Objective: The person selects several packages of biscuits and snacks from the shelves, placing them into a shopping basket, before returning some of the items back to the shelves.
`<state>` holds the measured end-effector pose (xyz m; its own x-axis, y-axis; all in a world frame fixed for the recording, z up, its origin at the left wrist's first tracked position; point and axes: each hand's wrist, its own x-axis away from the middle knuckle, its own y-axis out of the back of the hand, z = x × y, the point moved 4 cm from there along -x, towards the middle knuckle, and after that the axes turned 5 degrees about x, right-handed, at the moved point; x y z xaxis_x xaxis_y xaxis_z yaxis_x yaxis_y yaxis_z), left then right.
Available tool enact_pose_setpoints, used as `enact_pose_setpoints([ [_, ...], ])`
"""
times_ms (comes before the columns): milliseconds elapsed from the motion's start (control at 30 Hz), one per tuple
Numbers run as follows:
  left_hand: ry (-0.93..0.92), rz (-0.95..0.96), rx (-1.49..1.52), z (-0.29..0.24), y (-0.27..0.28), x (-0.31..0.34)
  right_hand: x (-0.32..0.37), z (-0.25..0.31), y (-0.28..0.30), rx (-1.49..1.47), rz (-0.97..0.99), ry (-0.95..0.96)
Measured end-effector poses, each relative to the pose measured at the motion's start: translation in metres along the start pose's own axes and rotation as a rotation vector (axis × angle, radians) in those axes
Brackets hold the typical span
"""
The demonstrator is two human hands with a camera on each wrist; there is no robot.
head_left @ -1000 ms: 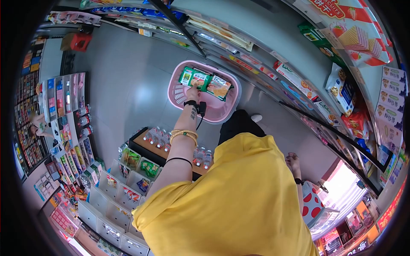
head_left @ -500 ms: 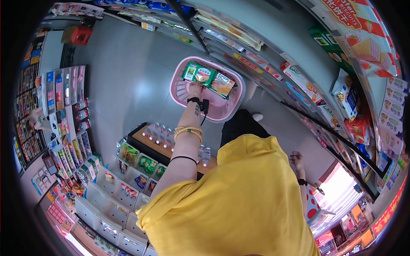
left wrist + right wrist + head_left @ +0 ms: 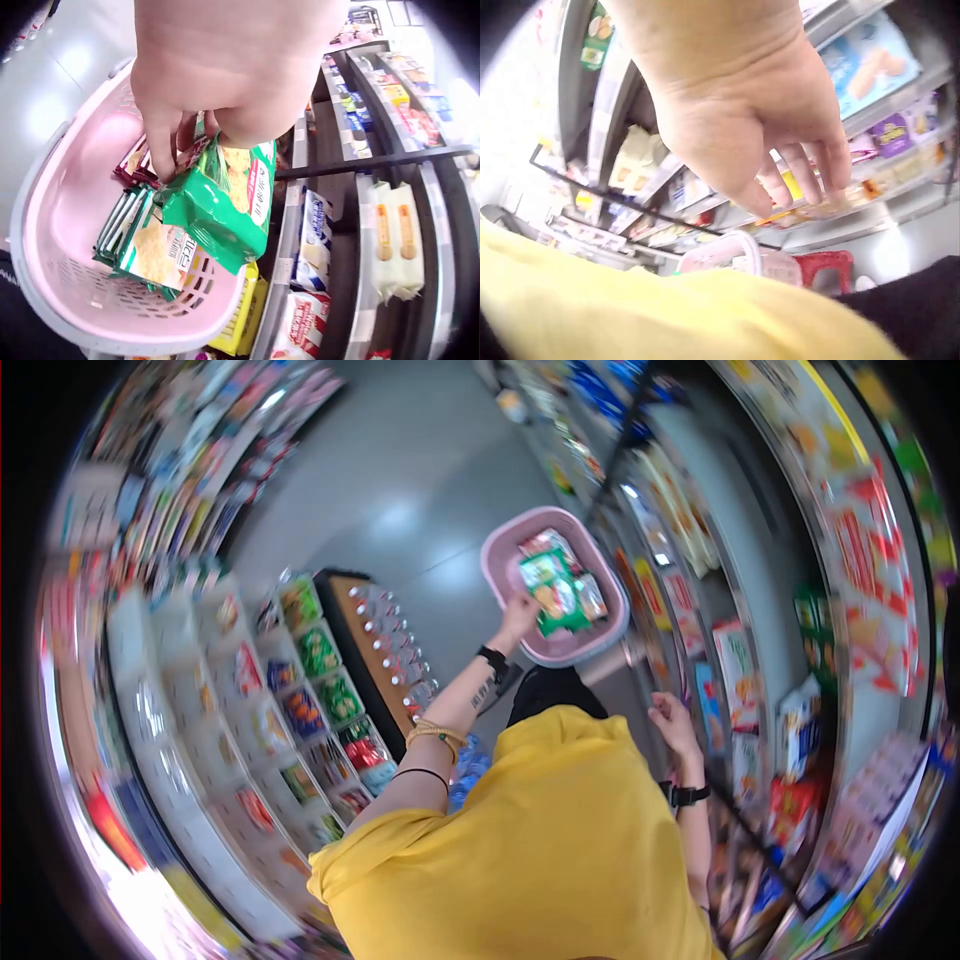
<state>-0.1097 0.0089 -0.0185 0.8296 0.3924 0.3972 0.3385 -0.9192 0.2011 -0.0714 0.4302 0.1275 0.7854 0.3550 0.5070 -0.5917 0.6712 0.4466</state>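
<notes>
the green packet [image 3: 225, 199] is hanging inside the pink basket's outline in the head view, a little toward 1 o'clock from the middle of that view. there its long axis is running roughly from 11 to 5 o'clock, though motion is blurring its edges. in the left wrist view it is tilting, its crimped lower end pointing toward 6 or 7 o'clock and its printed face turning toward 3; the upper end is hiding under the hand.

the left hand [image 3: 217, 82] is reaching down from 12 o'clock, its fingers [image 3: 160, 142] bending and pinching the packet's top against the thumb, with little gap remaining between. whether the held packet is touching those beneath, i cannot tell.

in the pink basket [image 3: 45, 247], green-and-white packets [image 3: 157, 251] are lying at 7 o'clock from the held one, and a dark red packet [image 3: 135, 169] is sitting at 10.

the right hand [image 3: 757, 112] is hanging released beside the shelves, fingers loosely bending and slightly spreading. in its wrist view, a light blue box [image 3: 870, 64] is standing toward 2 o'clock and a red stool [image 3: 825, 266] toward 5.
</notes>
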Motion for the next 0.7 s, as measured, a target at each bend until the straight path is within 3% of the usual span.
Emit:
enact_pose_setpoints([
  [133, 0.020, 0.116, 0.328, -0.041, -0.009, 0.084, -0.049, 0.075, -0.018, 0.002, 0.249, 0.209],
  [267, -0.064, 0.133, 0.458, -0.080, -0.005, 0.160, -0.039, 0.147, -0.049, -0.075, 0.402, 0.284],
  [300, -0.116, 0.121, 0.477, -0.080, -0.004, 0.175, -0.031, 0.159, -0.061, -0.195, 0.420, 0.433],
  [367, -0.122, 0.044, 0.539, -0.079, 0.003, 0.208, -0.019, 0.169, -0.076, -0.160, 0.377, 0.431],
  [500, -0.120, -0.027, 0.687, -0.073, 0.017, 0.276, 0.003, 0.183, -0.098, -0.080, 0.314, 0.603],
  [600, -0.073, -0.052, 0.679, -0.071, 0.027, 0.312, 0.025, 0.191, -0.103, -0.109, 0.335, 0.579],
  [700, -0.014, -0.045, 0.712, -0.088, 0.043, 0.333, 0.036, 0.189, -0.095, -0.286, 0.482, 0.362],
])
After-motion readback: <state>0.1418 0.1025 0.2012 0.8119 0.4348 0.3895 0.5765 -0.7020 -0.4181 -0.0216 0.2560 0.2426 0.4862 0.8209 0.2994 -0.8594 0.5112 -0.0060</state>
